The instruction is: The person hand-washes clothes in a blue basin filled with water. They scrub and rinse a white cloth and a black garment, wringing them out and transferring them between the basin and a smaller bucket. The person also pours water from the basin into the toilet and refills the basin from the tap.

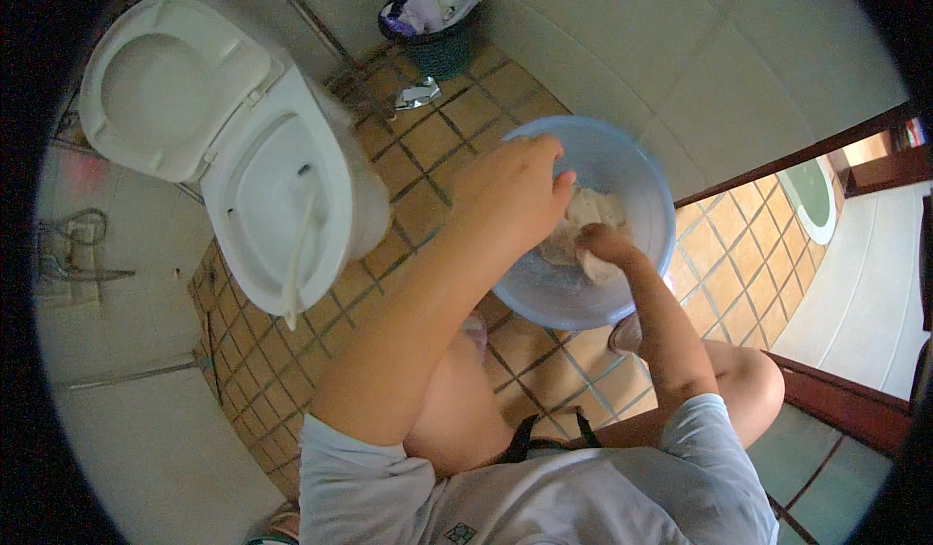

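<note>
A round blue plastic basin point(660, 181) stands on the tiled floor in front of me. Inside it lies a wet, crumpled, cream-coloured cloth point(594, 210). My right hand point(606, 245) reaches down into the basin with its fingers closed on the cloth, and part of the cloth hangs below them. Over the basin's left side is my left hand point(521, 184), back upward, with its thumb toward the cloth. Most of its fingers are hidden behind the hand, so I cannot tell whether they grip anything.
To the left, a white toilet point(342, 202) has its lid raised and a pale stick-like thing point(300, 261) across its bowl. A dark green waste basket point(437, 53) holds crumpled paper by the wall, with a silvery wrapper point(419, 93) beside it. At right, a doorway shows a green-and-white oval thing point(809, 195).
</note>
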### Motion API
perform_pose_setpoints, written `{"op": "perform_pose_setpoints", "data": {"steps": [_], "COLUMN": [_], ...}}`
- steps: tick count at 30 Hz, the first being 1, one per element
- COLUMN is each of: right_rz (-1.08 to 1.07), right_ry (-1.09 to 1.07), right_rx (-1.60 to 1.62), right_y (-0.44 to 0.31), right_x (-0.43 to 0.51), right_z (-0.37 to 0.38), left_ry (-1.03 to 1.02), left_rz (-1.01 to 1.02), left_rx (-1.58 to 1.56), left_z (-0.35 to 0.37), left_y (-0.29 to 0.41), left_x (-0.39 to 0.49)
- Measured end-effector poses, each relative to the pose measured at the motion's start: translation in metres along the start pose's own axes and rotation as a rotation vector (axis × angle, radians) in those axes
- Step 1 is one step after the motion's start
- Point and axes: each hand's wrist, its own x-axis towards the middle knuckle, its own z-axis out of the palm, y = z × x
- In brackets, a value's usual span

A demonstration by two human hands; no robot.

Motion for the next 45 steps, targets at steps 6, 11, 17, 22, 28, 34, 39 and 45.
{"op": "perform_pose_setpoints", "data": {"steps": [6,11,17,22,28,34,39,45], "right_rz": [0.015,-0.336,-0.191,0.113,0.487,0.423,0.587,0.207], "right_ry": [0.255,0.360,0.379,0.255,0.431,-0.267,0.257,-0.103], "right_rx": [1.194,1.365,1.463,0.152,-0.193,-0.074,0.007,-0.104], "right_y": [-0.104,-0.132,-0.071,0.036,0.020,-0.012,0.006,0.025], "right_x": [-0.083,-0.120,-0.102,-0.039,-0.004,0.034,0.027,0.031], "right_z": [-0.166,-0.222,-0.189,-0.065,0.069,0.088,0.112,0.126], "left_ry": [0.072,0.059,0.061,0.038,0.012,-0.049,-0.065,-0.078], "left_rz": [0.042,0.014,0.024,0.043,0.032,0.042,0.048,0.044], "left_rx": [-0.034,-0.063,-0.030,0.024,0.043,0.012,-0.025,0.001], "left_z": [-0.002,-0.004,-0.007,-0.008,-0.011,-0.013,-0.015,-0.018], "left_y": [0.005,0.003,-0.003,-0.003,-0.014,-0.008,-0.008,-0.009], "left_x": [0.000,-0.006,-0.008,-0.006,-0.013,-0.008,-0.006,-0.007]}}
